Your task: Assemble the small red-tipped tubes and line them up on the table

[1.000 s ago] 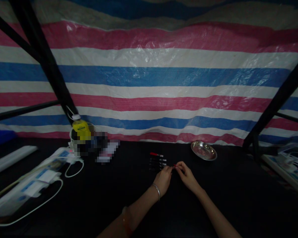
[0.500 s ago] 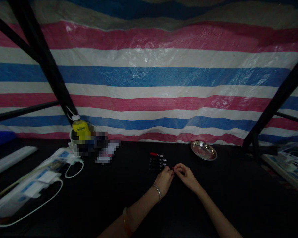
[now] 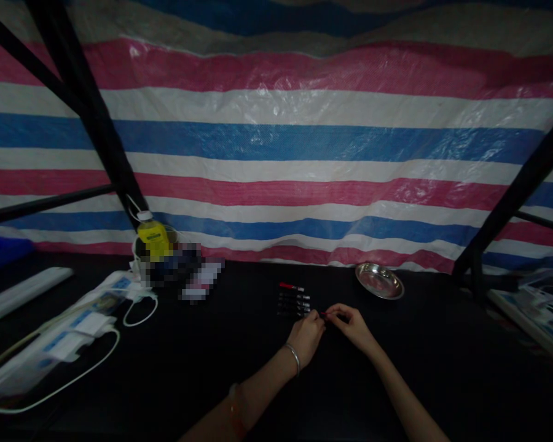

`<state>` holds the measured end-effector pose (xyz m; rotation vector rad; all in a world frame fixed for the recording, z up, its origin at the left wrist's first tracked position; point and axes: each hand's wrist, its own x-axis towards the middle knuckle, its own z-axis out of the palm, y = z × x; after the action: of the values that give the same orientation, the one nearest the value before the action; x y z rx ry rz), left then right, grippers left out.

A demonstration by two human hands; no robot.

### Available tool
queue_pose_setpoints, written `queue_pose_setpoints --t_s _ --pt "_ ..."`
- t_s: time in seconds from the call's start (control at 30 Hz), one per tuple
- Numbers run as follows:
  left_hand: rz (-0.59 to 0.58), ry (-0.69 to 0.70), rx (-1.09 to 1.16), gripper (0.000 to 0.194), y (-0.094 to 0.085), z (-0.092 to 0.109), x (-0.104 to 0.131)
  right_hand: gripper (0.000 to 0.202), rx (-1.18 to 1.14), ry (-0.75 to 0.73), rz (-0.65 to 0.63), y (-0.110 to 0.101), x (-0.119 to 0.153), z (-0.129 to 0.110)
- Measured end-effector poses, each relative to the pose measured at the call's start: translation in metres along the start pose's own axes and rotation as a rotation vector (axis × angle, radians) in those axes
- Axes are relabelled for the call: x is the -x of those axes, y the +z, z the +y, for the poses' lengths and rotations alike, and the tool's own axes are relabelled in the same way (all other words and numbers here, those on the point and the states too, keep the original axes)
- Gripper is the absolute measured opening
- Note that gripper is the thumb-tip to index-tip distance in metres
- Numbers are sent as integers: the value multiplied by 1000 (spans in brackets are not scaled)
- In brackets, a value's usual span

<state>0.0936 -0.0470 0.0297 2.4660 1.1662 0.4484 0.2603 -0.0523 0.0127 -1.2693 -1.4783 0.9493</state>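
Note:
A small red item [image 3: 323, 315] lies between my two hands, pinched by the fingertips of my right hand [image 3: 350, 325]. My left hand [image 3: 306, 336], with a silver bangle at its wrist, is closed right beside it; what its fingers grip is too small and dark to tell. Just beyond my left hand, several dark pens or tubes [image 3: 295, 304] with silvery ends lie in a row on the black table [image 3: 239, 344]. A red one [image 3: 290, 286] lies at the far end of that row.
A round metal dish [image 3: 380, 282] sits at the back right. On the left are power strips [image 3: 69, 337] with white cables, a yellow bottle [image 3: 155, 239] and a blurred pile. Black metal bars [image 3: 96, 135] frame the striped sheet. A pale board with cables [image 3: 534, 325] is at the far right.
The view has shifted slightly. My right hand has moved a little to the right, and the red item between the hands shows a bit more.

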Motion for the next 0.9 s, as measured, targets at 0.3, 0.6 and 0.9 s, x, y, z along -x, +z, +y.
queue_pose_setpoints --t_s 0.3,0.6,0.9 --pt "199 -17 283 17 -6 -2 1 34 -130 86 -26 -4 -1 3" --pt "295 52 329 17 0 -9 -2 32 -138 96 -27 -6 0 2" --pt "291 103 390 18 -5 -9 -1 35 -266 180 -6 -9 2 0"
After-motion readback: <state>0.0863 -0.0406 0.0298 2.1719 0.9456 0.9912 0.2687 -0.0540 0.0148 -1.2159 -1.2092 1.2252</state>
